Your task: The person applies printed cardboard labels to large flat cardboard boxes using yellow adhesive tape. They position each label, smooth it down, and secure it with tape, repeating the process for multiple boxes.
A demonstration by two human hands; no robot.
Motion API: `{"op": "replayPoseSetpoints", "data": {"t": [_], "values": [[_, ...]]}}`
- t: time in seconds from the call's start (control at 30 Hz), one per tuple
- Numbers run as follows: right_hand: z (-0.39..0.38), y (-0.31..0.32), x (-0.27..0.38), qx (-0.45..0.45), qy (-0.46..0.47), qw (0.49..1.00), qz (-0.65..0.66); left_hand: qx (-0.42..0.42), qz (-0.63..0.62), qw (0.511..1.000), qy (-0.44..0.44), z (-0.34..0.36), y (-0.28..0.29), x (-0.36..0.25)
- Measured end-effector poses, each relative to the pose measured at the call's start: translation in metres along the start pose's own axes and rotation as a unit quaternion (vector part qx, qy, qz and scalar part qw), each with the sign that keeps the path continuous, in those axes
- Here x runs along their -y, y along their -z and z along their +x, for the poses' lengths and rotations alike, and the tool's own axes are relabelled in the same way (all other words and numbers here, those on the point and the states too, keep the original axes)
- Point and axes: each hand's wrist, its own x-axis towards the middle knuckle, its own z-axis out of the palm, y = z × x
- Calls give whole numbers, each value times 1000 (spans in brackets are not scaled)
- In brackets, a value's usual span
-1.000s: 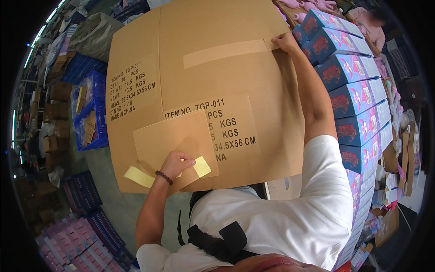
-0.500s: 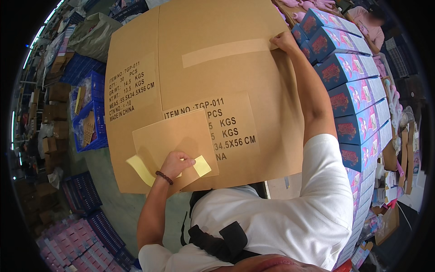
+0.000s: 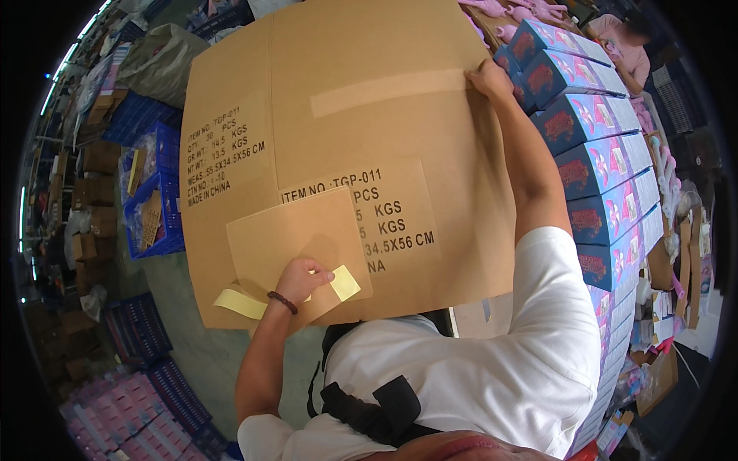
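On the near part of a large cardboard carton panel, the left hand has its thumb and fingers pinched together on a yellow paper strip. The strip seems to run left to right beneath the hand: its flat end shows just right of the fingertips, its curled end left of the wrist, and the hand and wrist, with a beaded bracelet, hide the middle. Under it lies a plain brown sheet, slightly tilted, covering part of the black print on the panel.

Farther off, a pale tape strip lies on the panel with its long axis left to right, its right end rising a little toward the far side. The right hand is nearer to it, fingers bunched at that right end by the panel's edge; whether they pinch or press it I cannot tell. The left hand is well apart, on the near side and to the left.

Just right of the right hand, stacked blue gift boxes crowd that side and leave little room. To the left are 2 blue crates; beyond the far right edge lie pink toys and a co-worker
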Motion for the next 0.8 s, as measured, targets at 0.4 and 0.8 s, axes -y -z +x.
{"op": "replayPoseSetpoints", "data": {"t": [0.4,0.8], "values": [[-45,-51,11,-22,276,957,-83,5,22,1000,10,-2,0,-5],[-56,-31,21,-28,323,937,-134,-9,42,999,-7,-2,-1,-4]]}}
